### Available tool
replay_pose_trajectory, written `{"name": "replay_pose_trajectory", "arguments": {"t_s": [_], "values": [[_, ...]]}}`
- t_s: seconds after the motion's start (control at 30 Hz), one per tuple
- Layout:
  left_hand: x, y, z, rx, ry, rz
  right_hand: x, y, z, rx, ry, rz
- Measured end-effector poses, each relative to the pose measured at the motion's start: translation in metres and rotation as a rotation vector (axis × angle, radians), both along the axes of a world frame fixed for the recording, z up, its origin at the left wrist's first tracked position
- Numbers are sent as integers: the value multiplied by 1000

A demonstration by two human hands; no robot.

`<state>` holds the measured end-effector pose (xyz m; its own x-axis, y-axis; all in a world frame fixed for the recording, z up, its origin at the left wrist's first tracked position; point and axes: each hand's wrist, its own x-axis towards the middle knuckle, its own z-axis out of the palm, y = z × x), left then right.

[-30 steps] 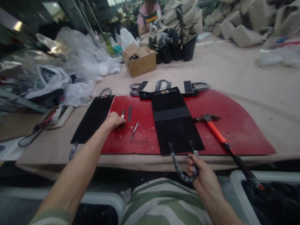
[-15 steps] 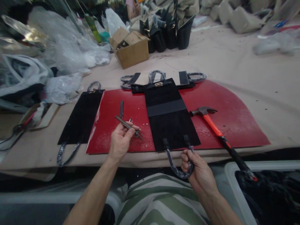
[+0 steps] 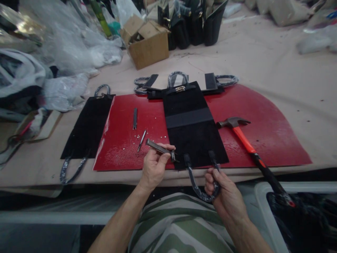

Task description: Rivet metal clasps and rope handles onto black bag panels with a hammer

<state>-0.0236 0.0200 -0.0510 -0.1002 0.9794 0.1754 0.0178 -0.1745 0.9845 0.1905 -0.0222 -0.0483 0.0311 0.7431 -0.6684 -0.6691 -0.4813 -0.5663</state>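
Note:
My left hand (image 3: 155, 163) pinches a pronged metal punch (image 3: 159, 147), its prongs pointing right, close to the lower left corner of a black bag panel (image 3: 195, 138). My right hand (image 3: 223, 188) is closed round the plastic-wrapped handle (image 3: 193, 182) at the panel's near end. The panel lies flat on a red board (image 3: 126, 151), with a dark band across it and a gold clasp (image 3: 180, 89) at its far end. On the board to the left lie a second metal tool (image 3: 135, 118) and a thin metal rod (image 3: 141, 140) among small bits. A claw hammer (image 3: 243, 138) with an orange and black handle rests at right.
Another black panel with handles (image 3: 88, 126) lies left of the board. More handled pieces (image 3: 163, 83) lie behind. A cardboard box (image 3: 150, 49), black bags (image 3: 195, 28) and plastic wrapping (image 3: 68, 45) stand farther back. A bin (image 3: 260, 196) is at the lower right.
My left hand has moved right with the punch, from over the board to the panel's near left corner. The thin rod now shows fully. My right hand keeps hold of the handle.

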Motion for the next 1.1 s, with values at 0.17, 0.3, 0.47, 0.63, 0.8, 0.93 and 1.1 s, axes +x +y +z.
{"name": "replay_pose_trajectory", "arguments": {"t_s": [0.17, 0.3, 0.47, 0.63, 0.8, 0.93, 1.1], "values": [[3, 1, -2, -19, -11, -1, 1, 0, -2, 4, 11, 3], [3, 2, -3, -38, -44, -4, 1, 0, -2, 7, 30, -2], [2, 1, 0, -44, -2, -9, 1, 0, 1, 1, 35, -2], [6, -3, 2, -47, 37, -8, 0, 1, 1, -1, 27, -3], [-3, 2, 6, -22, 29, 83, 6, -1, 13, 41, -54, 46], [-33, 22, 21, -73, 75, 229, 41, 6, 38, 35, -207, 64], [-87, 53, 46, -232, 469, 345, 108, 13, 64, 0, -401, 32]]}}
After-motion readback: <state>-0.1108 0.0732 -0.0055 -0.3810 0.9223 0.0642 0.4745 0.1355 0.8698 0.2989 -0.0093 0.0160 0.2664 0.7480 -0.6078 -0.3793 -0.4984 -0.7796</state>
